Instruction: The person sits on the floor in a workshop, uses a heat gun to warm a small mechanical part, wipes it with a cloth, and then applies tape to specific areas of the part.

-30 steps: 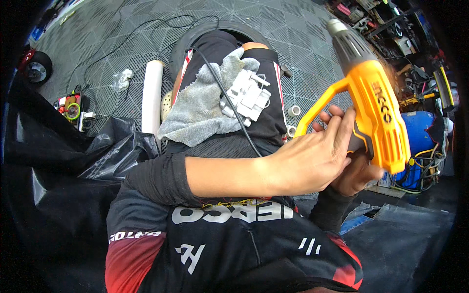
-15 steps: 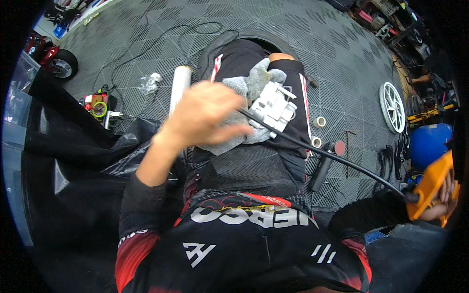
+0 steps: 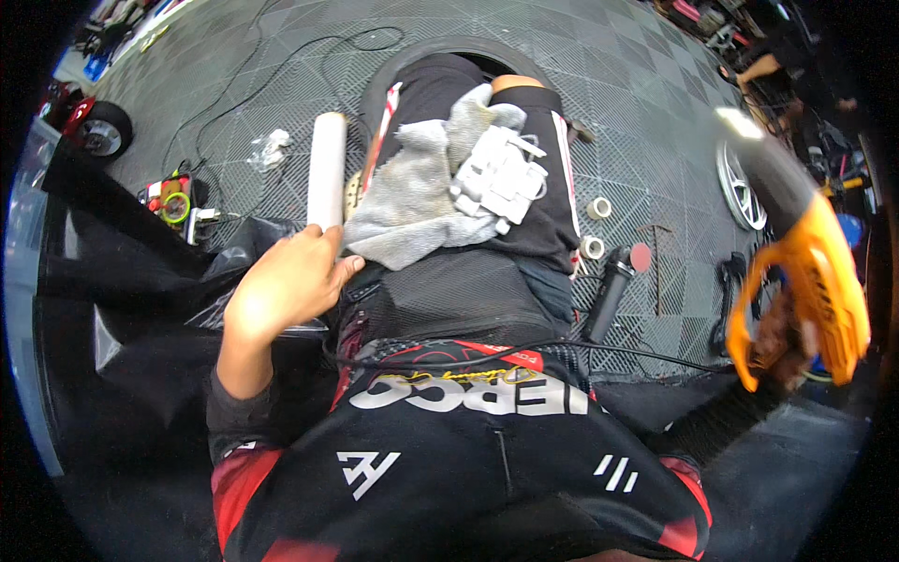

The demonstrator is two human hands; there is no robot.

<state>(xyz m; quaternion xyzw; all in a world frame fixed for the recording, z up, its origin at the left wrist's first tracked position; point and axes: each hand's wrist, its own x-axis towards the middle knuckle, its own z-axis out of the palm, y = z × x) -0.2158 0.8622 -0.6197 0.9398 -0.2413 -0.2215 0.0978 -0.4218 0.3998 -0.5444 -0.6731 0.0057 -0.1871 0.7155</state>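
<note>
Heat gun (image 3: 836, 267) (dark lettering (image 3: 825, 296), blurred), white-lettered shirt (image 3: 449, 454)

Orange heat gun (image 3: 829, 281), nozzle (image 3: 740, 124) forward, and blocky white part (image 3: 499, 180) on grey cloth (image 3: 403, 201)

Floor's all grey interlocking-looking tiles (image 3: 637, 112) with a ribbed diamond pattern, pretty evenly lit. Shiny black sheeting (image 3: 140, 403) covers the near left, catching some glare, and dark workshop clutter (image 3: 726, 37) crowds the far right.

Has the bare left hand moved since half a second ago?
Yes. Judged against the long white cylindrical roll, the left hand has moved left and downward in the picture.
</note>
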